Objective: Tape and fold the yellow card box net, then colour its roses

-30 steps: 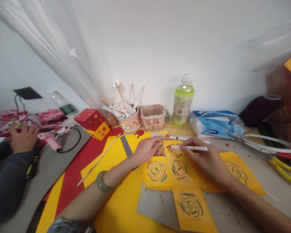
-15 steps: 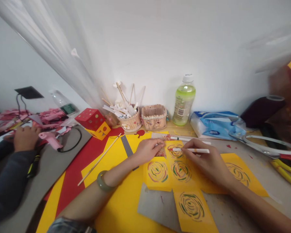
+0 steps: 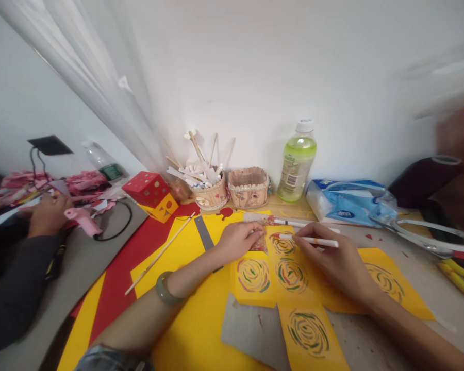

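Note:
My right hand (image 3: 328, 252) pinches a white marker (image 3: 325, 241) whose reddish tip is over a swirl pattern on the top panel of a yellow paper cutout (image 3: 272, 293). Rings of red and green dashes cover several of its panels. My left hand (image 3: 239, 241) lies at the cutout's upper left edge with its fingers curled together; what they hold, if anything, is hidden. A green bangle circles that wrist. Just behind the top panel lies another white marker (image 3: 292, 222). A grey strip (image 3: 204, 234) runs under my left forearm.
Along the wall stand a basket of sticks (image 3: 210, 196), a second basket (image 3: 248, 193), a green drink bottle (image 3: 297, 162) and a tissue pack (image 3: 350, 203). Scissors (image 3: 433, 234) lie right. Leftward are a red-and-yellow box (image 3: 150, 193), a pink glue gun (image 3: 83, 221) and another person's hand (image 3: 50, 214).
The whole view has shifted slightly. My right hand keeps the marker at the top panel's swirl, and my left hand stays in place. The other person's hand at the left has moved a little.

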A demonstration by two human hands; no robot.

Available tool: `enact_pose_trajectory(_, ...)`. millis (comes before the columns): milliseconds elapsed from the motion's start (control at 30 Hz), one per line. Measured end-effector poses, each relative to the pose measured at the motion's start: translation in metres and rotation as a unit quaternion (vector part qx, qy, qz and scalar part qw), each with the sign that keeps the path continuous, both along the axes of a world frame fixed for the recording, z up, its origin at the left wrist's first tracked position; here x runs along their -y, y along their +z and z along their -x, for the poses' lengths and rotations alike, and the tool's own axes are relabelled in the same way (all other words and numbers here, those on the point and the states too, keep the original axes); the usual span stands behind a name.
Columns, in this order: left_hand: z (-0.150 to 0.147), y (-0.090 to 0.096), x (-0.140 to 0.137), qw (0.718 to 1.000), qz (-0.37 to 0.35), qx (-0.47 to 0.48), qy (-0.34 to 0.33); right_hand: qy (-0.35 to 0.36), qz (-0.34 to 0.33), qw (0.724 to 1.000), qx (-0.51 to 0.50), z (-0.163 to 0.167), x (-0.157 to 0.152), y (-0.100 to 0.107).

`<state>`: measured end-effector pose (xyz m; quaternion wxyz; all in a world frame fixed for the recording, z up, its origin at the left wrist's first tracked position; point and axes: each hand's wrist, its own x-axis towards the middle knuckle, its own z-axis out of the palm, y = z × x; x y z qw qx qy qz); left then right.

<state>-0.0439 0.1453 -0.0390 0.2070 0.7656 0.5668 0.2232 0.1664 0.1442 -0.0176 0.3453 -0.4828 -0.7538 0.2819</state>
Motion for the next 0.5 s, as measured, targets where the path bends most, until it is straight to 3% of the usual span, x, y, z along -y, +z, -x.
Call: enact_pose_trajectory(500, -0.0007, 0.0008, 0.0003, 1.0, 0.005, -0.001, 0.002, 0.011, 0.006, 1.0, -0.015, 0.0014, 0.0014, -0.0018)
